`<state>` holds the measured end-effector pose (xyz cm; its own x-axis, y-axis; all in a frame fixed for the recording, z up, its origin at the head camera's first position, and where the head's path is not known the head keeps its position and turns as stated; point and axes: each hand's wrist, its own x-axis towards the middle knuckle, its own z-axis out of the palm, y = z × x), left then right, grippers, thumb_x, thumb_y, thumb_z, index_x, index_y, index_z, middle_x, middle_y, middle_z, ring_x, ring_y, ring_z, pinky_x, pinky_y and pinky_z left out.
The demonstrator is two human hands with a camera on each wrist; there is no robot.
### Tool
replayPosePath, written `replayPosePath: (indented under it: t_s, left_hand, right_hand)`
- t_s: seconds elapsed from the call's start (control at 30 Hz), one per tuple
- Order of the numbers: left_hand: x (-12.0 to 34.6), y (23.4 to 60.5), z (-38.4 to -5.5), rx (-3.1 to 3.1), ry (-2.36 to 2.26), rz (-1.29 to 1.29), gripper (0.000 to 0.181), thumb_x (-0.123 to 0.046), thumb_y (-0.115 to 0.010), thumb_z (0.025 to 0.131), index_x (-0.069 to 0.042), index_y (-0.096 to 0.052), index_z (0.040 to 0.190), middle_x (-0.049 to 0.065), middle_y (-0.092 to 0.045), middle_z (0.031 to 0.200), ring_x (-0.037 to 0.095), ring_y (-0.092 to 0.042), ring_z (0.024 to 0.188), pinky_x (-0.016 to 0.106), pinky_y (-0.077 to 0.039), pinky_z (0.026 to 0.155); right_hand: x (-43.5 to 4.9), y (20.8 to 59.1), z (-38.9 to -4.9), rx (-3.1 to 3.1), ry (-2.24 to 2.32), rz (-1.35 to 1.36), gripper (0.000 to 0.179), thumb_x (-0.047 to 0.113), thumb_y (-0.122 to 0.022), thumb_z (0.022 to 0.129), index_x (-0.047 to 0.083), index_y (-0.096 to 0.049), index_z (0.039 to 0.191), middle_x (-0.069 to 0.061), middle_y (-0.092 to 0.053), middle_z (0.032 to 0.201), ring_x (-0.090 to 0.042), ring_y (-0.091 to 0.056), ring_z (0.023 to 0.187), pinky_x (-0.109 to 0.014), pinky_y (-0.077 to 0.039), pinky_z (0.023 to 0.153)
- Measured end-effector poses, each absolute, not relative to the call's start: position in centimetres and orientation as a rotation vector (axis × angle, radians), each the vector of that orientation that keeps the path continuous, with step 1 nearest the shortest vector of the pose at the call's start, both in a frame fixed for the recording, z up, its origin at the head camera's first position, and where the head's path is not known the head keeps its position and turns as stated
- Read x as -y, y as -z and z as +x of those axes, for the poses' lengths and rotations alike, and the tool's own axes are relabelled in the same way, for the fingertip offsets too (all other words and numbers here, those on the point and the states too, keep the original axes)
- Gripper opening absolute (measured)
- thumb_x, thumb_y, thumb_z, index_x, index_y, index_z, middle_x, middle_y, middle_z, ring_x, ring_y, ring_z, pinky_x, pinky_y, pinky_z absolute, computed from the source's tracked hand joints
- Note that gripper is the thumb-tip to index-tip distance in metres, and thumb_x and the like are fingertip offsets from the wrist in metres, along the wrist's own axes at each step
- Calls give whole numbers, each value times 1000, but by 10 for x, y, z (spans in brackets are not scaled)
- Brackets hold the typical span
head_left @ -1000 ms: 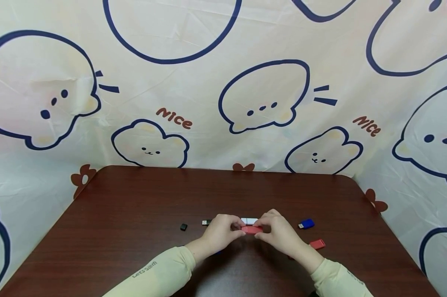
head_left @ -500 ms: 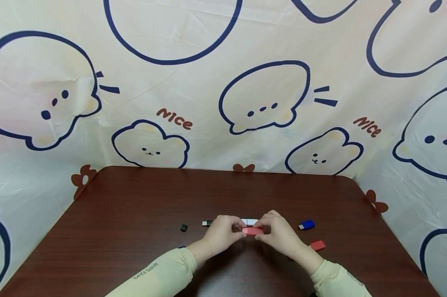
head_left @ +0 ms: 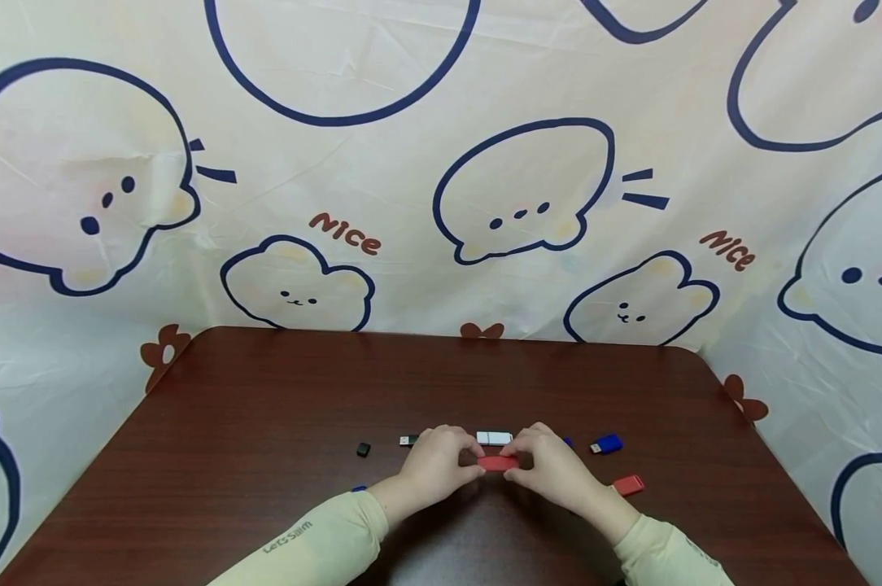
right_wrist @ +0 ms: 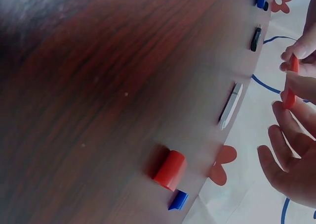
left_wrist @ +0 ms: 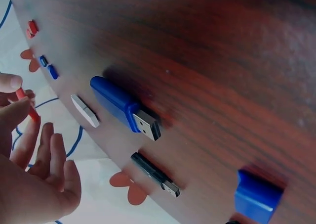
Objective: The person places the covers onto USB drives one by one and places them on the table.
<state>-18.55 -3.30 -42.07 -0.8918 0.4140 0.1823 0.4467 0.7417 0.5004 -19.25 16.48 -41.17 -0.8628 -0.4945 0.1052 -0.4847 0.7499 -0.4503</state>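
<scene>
Both hands meet over the middle of the table around a red USB stick. My left hand pinches its left end between thumb and fingers; my right hand pinches the right end the same way. No metal plug shows on this stick, and its ends are covered by fingertips. In the left wrist view the stick appears as a thin red bar, held up with the other fingers spread. Just beyond the hands lies a white USB stick.
Left of the hands lie a black USB stick and its small black cap. A blue USB stick and a blue cap lie near my left arm. On the right are another blue stick and a red piece.
Both hands have drawn slightly towards the body with the red USB stick. More of the white stick shows behind it, and a bit of blue now shows beyond the right hand.
</scene>
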Motion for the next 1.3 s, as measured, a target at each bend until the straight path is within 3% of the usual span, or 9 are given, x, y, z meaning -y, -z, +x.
replayPosePath:
  t_s: [0.23, 0.57, 0.8, 1.03, 1.3]
  left_hand:
    - [32, 422, -184, 2902, 762, -683, 12, -27, -75, 78, -17, -73, 85, -4, -67, 89, 13, -58, 86, 34, -42, 79]
    - [27, 426, -179, 2946, 569, -701, 12, -31, -74, 78, -20, -72, 82, -4, -66, 91, 14, -57, 88, 33, -40, 78]
    - [22, 431, -177, 2931, 478, -718, 13, -33, -74, 78, -21, -72, 82, -6, -65, 91, 13, -55, 88, 31, -38, 77]
    - [19, 435, -176, 2940, 408, -719, 11, -33, -74, 78, -23, -72, 80, -7, -65, 90, 12, -55, 87, 33, -38, 78]
    - [16, 437, -173, 2916, 340, -725, 11, -33, -75, 76, -23, -71, 76, -8, -63, 85, 11, -53, 83, 31, -36, 75]
  right_hand:
    - [-164, 413, -194, -2894, 685, -778, 18, 12, -75, 76, 13, -72, 93, 7, -66, 87, -10, -54, 87, -26, -48, 72]
    - [-165, 418, -192, -2907, 567, -867, 14, 11, -75, 75, 12, -72, 88, 5, -69, 84, -11, -58, 84, -28, -48, 71]
    - [-165, 421, -189, -2937, 488, -888, 13, 13, -75, 74, 13, -72, 87, 5, -69, 83, -11, -56, 81, -26, -46, 67]
    - [-164, 425, -187, -2949, 415, -902, 13, 14, -75, 75, 13, -73, 88, 6, -69, 82, -11, -56, 80, -35, -46, 72]
    - [-164, 429, -186, -3002, 328, -1022, 13, 12, -76, 71, 14, -73, 84, 7, -69, 78, -10, -55, 75, -35, -45, 69]
